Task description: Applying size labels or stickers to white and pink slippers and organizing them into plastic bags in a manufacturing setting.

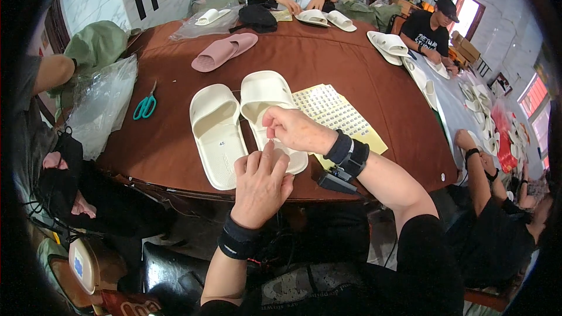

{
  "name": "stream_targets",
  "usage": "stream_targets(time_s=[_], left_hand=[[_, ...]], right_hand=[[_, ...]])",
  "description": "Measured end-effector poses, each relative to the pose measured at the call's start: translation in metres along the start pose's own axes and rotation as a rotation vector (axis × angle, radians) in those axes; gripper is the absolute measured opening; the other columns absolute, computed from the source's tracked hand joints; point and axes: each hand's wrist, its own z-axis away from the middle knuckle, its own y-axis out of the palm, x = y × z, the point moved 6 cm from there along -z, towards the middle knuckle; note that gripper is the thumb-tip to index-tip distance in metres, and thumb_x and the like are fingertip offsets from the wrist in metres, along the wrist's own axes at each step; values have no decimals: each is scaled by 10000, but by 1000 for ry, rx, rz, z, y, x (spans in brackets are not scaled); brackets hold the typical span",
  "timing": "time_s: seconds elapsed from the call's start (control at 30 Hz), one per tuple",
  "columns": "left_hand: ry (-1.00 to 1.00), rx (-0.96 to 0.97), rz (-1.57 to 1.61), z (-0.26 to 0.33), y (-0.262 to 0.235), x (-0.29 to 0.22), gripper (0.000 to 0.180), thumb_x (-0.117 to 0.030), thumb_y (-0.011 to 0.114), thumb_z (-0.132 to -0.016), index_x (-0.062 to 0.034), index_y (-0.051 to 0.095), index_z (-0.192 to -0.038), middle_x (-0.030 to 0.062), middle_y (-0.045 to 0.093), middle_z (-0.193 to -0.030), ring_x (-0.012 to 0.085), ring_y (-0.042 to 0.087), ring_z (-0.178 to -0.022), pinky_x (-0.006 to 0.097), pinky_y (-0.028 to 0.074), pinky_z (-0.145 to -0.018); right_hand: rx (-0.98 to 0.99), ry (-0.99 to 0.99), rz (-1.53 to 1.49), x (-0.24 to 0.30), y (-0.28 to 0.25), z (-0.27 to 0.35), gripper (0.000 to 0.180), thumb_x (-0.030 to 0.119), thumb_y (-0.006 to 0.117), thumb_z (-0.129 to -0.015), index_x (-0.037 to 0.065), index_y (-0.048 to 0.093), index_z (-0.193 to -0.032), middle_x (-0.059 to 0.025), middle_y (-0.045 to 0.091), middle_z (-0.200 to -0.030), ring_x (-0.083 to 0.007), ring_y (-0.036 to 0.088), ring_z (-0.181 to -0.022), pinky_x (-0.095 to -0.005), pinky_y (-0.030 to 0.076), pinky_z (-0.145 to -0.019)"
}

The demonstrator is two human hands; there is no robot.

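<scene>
Two cream slide slippers lie side by side in front of me, toes pointing away. On the left slipper [218, 134] a small printed sticker [222, 143] sits on the insole. My left hand [260, 187] rests over the heel half of the right slipper [266, 89], its index finger stretched out and the others loosely bent. Just beyond that fingertip, my right hand [297, 131] is closed in a pinch above the same insole; anything between its fingers is hidden. Sheets of small stickers [336, 114] lie to the right, partly under my right wrist.
Teal-handled scissors [145, 105] and clear plastic bags [108, 96] lie on the left of the brown-covered table [164, 152]. Pink slippers [224, 52] lie further back. Two people work with white slippers across the table and at the right. More slippers [477, 102] crowd the right-hand table.
</scene>
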Motion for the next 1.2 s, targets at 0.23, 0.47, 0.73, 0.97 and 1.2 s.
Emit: stream_targets(time_s=[0.23,0.47,0.73,0.97,1.2], left_hand=[[-21,17,34,0,-5,-1,377,-207,688,-711,-102,567,-1052,134,526,-1173,274,512,-971,417,374,-847],[-22,13,56,-1,-5,-1,384,-196,686,-717,-109,558,-1069,122,518,-1116,276,509,-963,417,377,-846],[-11,0,49,2,-5,0,398,-202,686,-717,-100,563,-1081,117,511,-1155,293,506,-982,428,374,-842],[-3,3,51,3,-3,-1,368,-208,681,-733,-101,574,-1068,120,513,-1148,296,505,-980,430,373,-845],[-5,9,89,3,-11,2,384,-177,698,-725,-85,573,-1076,134,524,-1171,306,512,-996,423,382,-856]], right_hand=[[3,-27,-165,-6,-6,-1,181,-13,446,-849,8,514,-1016,-104,645,-859,-196,628,-817,-307,492,-778],[5,-57,10,4,-7,9,169,-10,438,-847,4,511,-998,-128,657,-852,-226,644,-819,-321,493,-775],[6,-33,-20,10,-8,17,169,-5,430,-848,1,507,-998,-136,658,-863,-233,648,-832,-327,494,-774],[-17,-43,-77,14,-15,15,170,42,431,-859,0,526,-993,-180,657,-865,-308,643,-836,-388,494,-747],[9,-78,166,10,-17,10,177,0,440,-838,7,532,-989,-119,652,-856,-236,642,-837,-337,496,-762]])
